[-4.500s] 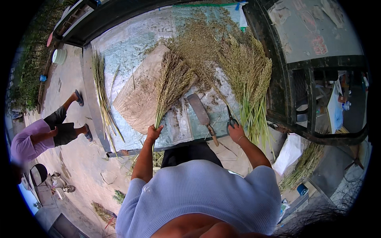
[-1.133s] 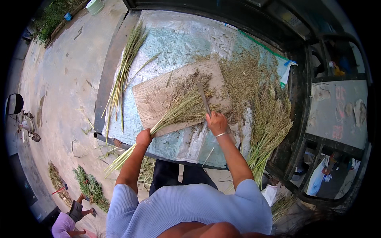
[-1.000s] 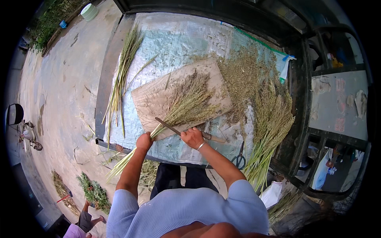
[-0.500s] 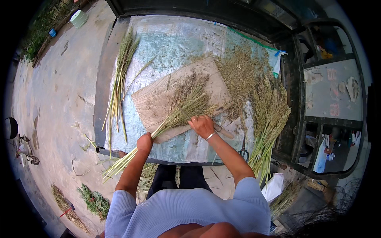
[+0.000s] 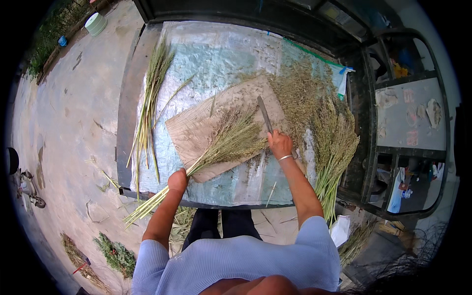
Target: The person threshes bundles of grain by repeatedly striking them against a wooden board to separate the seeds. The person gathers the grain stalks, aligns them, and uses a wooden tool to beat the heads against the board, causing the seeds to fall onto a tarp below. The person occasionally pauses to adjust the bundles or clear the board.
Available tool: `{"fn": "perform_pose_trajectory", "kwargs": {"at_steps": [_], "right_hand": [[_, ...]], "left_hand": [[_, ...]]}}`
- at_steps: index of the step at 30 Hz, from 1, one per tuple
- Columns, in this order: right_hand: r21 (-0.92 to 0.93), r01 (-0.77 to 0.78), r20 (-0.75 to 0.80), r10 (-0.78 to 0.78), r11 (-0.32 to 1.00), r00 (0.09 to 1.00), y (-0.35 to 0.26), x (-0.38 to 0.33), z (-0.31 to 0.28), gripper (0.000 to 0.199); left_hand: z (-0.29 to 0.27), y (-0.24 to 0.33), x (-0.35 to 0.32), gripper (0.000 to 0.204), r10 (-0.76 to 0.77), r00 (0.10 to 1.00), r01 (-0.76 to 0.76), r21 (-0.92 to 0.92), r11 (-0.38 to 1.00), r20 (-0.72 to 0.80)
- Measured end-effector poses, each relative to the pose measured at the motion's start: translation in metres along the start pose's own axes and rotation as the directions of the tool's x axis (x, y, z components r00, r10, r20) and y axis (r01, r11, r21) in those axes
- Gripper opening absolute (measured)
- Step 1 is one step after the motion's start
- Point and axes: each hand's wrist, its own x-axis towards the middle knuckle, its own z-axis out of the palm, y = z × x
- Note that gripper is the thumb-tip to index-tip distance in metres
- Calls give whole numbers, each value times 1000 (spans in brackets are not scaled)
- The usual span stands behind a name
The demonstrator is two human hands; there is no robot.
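Observation:
My left hand (image 5: 178, 180) is closed round the pale green stems of a bundle of seed-headed stalks (image 5: 231, 135). The heads of this bundle fan out over a wooden board (image 5: 184, 125), with the cut ends poking out past the near table edge. In my right hand (image 5: 280, 143), just right of the heads, is a knife (image 5: 264, 114). Its narrow dark blade points away from me above the board, and my fingers cover most of the handle. Loose seed (image 5: 297, 93) lies scattered over the board's right side and beyond it.
A pale plastic sheet (image 5: 211, 64) covers the table under the board. Another bundle of stalks (image 5: 152, 83) lies at the left, and a thicker seed-headed bundle (image 5: 332, 142) at the right. A dark metal frame with window openings (image 5: 364, 123) borders the right side.
My right hand has left the bundle and moved right, taking up the knife that lay at the board's near right edge. My left hand keeps its hold on the stems.

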Motion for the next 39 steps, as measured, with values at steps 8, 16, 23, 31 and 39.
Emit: {"fn": "perform_pose_trajectory", "kwargs": {"at_steps": [8, 16, 23, 31, 39], "right_hand": [[205, 219, 61, -236, 954, 970, -63, -35, 60, 25], [-198, -262, 51, 277, 944, 959, 63, 31, 7, 24], [245, 465, 77, -496, 850, 865, -101, -57, 25, 25], [-45, -142, 103, 146, 989, 984, 39, 2, 35, 28], [346, 272, -132, -240, 898, 962, -66, -67, -34, 27]], "left_hand": [[-3, -3, -1, 26, -10, 1000, 11, -14, 1000, 22], [4, -7, 1, 26, 34, 999, -34, -36, 999, 6], [1, -3, 3, 27, 15, 999, -14, -34, 999, 32], [0, -2, 2, 28, 53, 998, -50, -91, 995, 29], [-1, 32, -9, 39, 347, 901, 28, -831, 555, 261]]}}
